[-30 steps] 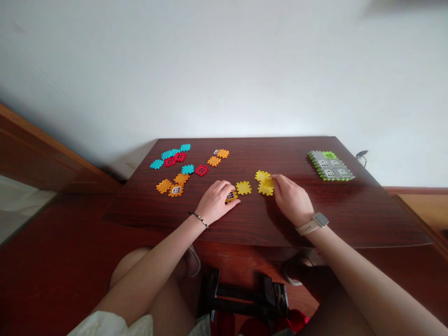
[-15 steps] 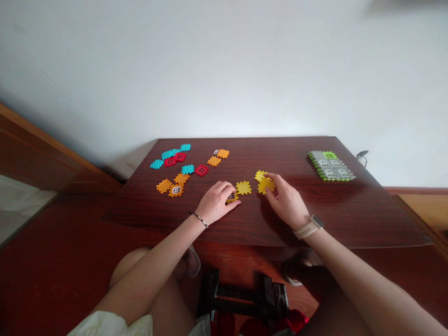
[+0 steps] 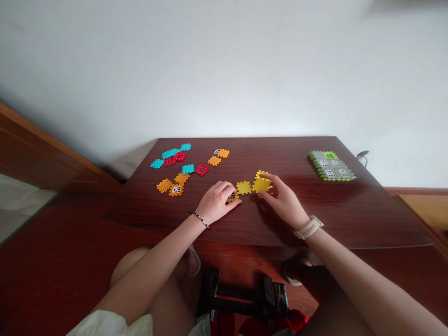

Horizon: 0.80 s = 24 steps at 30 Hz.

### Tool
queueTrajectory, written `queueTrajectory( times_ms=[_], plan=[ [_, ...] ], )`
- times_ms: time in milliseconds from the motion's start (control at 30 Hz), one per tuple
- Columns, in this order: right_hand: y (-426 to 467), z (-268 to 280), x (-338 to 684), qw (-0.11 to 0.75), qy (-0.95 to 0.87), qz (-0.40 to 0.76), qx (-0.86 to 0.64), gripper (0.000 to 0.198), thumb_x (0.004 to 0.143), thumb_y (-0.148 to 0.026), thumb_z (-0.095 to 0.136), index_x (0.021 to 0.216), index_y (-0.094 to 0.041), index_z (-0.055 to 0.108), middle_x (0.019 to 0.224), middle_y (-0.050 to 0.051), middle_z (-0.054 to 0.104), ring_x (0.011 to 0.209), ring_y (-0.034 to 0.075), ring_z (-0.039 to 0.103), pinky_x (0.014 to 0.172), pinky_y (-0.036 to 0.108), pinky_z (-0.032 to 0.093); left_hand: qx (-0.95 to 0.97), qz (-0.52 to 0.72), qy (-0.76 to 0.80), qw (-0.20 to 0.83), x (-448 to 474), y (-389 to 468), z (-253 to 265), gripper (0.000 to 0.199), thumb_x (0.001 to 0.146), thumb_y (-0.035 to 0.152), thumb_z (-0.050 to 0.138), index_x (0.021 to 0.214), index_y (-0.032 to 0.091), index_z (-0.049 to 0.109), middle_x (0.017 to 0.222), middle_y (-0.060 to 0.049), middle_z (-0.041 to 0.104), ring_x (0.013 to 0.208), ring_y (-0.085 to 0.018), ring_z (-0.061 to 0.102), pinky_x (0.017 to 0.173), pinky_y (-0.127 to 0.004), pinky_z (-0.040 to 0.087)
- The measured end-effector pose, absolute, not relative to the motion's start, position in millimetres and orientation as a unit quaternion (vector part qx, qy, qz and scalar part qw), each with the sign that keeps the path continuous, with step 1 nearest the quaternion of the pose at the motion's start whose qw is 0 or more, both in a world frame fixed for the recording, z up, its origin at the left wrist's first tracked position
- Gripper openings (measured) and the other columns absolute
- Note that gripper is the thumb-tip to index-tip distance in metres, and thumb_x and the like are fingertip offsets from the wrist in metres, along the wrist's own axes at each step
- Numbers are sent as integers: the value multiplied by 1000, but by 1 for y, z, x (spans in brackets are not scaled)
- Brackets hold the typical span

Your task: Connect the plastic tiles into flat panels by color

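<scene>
My left hand (image 3: 219, 201) rests on the table, thumb and fingers closed on a yellow window tile (image 3: 232, 197) that is partly covered by the fingers. Touching or nearly touching that tile on its right lies a plain yellow tile (image 3: 244, 187) with notched edges. My right hand (image 3: 283, 198) pinches another yellow tile (image 3: 261, 185) between thumb and index finger, tilted close to the right edge of the plain one. Just behind it a further yellow tile (image 3: 262, 173) shows in part; whether the two are joined I cannot tell.
Loose turquoise (image 3: 188, 169), red (image 3: 202, 170) and orange tiles (image 3: 182, 178) are scattered over the left of the dark wooden table (image 3: 294, 224). A grey and green block of joined tiles (image 3: 331, 166) stands at the right. Behind the table is a white wall (image 3: 245, 70).
My right hand has shifted slightly left with its yellow tile, bringing it close to the plain yellow tile. My left hand has stayed in place.
</scene>
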State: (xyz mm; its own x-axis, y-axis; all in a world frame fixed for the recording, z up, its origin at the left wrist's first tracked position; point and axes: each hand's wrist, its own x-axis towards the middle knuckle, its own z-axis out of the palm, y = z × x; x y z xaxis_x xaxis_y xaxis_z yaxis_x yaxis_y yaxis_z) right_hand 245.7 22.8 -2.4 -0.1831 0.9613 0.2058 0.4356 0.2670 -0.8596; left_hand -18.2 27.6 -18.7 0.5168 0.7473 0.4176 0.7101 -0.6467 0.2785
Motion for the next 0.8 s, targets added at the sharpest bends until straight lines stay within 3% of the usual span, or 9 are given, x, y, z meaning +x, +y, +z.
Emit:
queueTrajectory(
  times_ms=[200,467,533,633,700,800],
  plan=[
    [25,-2,248,422,-634,434,-481,54,92,-37,71,144,-26,58,131,10,75,94,24,79,89,42,66,868,273,414,35,-19,28,-21,34,94,33,83,115,21,59,116,-9,71,110,-30,69,98,-48,61],
    [26,-4,246,439,-624,441,-472,58,91,-38,75,145,-26,59,132,10,75,106,28,77,97,48,65,852,335,395,74,-18,19,-14,54,95,27,82,140,24,51,130,-10,70,120,-28,72,103,-44,61],
    [27,-4,243,445,-629,438,-463,56,90,-37,76,143,-27,60,132,10,75,112,28,76,100,48,64,845,347,397,91,-16,15,-11,52,96,28,80,140,25,53,130,-10,71,120,-27,72,104,-44,61],
    [28,-6,240,445,-630,442,-458,54,90,-35,76,141,-27,61,129,9,76,111,28,75,102,50,64,820,371,410,148,-13,8,-7,33,103,33,71,133,25,59,127,-9,73,117,-25,74,103,-41,61],
    [29,-8,239,440,-628,446,-460,54,89,-35,75,141,-27,61,125,9,77,110,28,75,101,50,64,785,385,429,225,-11,6,-7,21,108,39,61,123,24,65,118,-7,76,105,-22,78,92,-35,64],
    [28,-10,238,435,-628,444,-469,51,90,-34,73,140,-27,62,119,7,77,106,27,75,98,48,64,700,395,480,352,-12,8,-7,28,109,48,55,110,22,67,88,-2,76,68,-16,76,60,-24,59]
  ],
)
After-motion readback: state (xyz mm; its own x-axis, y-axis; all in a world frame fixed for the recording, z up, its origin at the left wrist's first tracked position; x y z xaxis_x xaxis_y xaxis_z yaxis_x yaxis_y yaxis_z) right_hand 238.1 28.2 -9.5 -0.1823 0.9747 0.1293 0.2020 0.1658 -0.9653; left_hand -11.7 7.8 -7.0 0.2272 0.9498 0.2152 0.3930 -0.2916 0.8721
